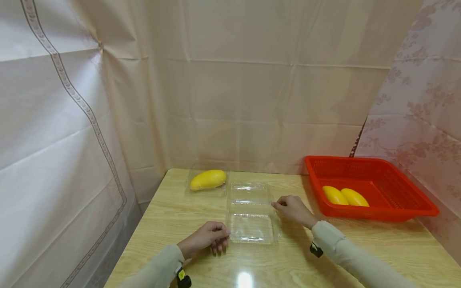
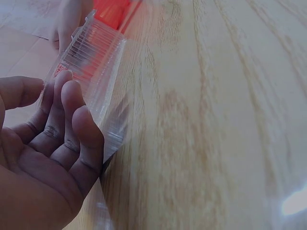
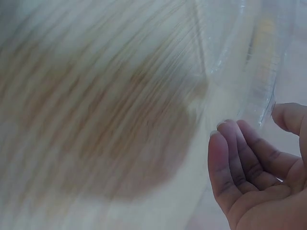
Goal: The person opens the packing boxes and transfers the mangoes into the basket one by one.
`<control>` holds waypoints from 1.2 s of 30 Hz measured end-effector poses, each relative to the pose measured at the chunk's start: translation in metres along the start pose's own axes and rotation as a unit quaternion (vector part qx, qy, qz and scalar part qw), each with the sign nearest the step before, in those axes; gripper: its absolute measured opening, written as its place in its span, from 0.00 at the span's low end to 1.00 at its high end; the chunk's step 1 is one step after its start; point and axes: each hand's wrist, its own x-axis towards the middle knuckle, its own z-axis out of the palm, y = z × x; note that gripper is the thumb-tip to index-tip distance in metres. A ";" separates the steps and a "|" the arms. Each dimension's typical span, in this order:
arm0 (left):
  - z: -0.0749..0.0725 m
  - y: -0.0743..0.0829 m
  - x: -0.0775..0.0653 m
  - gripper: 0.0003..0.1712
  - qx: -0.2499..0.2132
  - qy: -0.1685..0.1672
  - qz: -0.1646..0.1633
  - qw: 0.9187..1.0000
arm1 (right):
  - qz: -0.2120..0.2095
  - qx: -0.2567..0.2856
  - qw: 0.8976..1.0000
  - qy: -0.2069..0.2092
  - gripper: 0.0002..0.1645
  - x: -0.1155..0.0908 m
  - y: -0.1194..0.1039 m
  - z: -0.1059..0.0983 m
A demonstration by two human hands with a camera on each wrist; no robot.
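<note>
An unfolded clear plastic clamshell box (image 1: 251, 229) lies on the table, its two halves one behind the other. At its near left edge, my left hand (image 1: 207, 237) pinches the rim between thumb and forefinger, the other fingers curled below; the left wrist view shows the ribbed plastic wall (image 2: 88, 55) beyond the fingertips. My right hand (image 1: 293, 209) pinches the box's right side near the fold. In the right wrist view, its thumb (image 3: 288, 117) is on the clear rim and the other fingers are bent beside it.
Behind and left, a yellow mango (image 1: 209, 179) sits in another clear plastic box (image 1: 190, 172). A red plastic basket (image 1: 381, 214) at the right holds two yellow mangoes (image 1: 353, 197). Cloth curtains (image 1: 234, 92) hang behind the wooden table (image 1: 162, 216) and along both sides.
</note>
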 end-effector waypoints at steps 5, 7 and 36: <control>0.000 0.001 0.000 0.19 0.004 0.000 0.000 1.000 | 0.042 0.094 0.994 -0.034 0.19 0.001 0.002 0.000; 0.000 0.001 -0.001 0.19 0.002 0.000 0.000 1.000 | 0.056 0.140 0.987 -0.050 0.20 0.001 0.002 0.000; -0.002 -0.001 0.001 0.19 -0.002 0.003 -0.003 1.000 | 0.081 0.308 0.947 -0.049 0.19 0.003 0.008 0.002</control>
